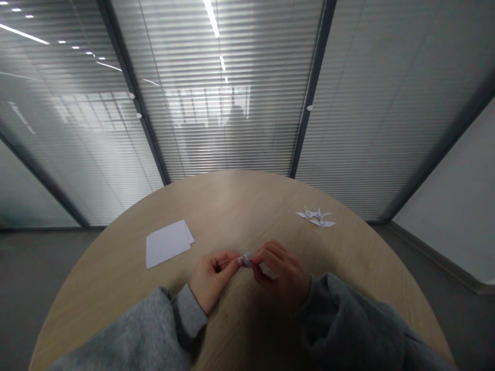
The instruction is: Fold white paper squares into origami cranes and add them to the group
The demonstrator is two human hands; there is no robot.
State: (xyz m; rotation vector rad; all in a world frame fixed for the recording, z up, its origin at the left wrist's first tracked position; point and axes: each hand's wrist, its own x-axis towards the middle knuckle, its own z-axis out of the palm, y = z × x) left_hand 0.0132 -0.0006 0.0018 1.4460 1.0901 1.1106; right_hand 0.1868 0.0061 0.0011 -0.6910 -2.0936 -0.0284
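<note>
Between my two hands is a small folded white paper piece (246, 259), low over the table's near middle; its exact shape is mostly covered by fingertips. My left hand (215, 274) pinches its left side between thumb and forefinger. On the other side, my right hand (279, 273) pinches its right edge with thumb and fingers. Folded paper cranes (317, 218) with pointed wings lie close together on the table to the right, beyond my right hand. A stack of white paper sheets (167, 244) rests on the left, its edges not quite lined up.
The round wooden table (232, 206) curves away in front of me. Behind it stand glass panels with closed blinds (228, 139) and dark frames (309, 98). A white wall (456, 206) is at the right, with grey floor (34, 273) around the table.
</note>
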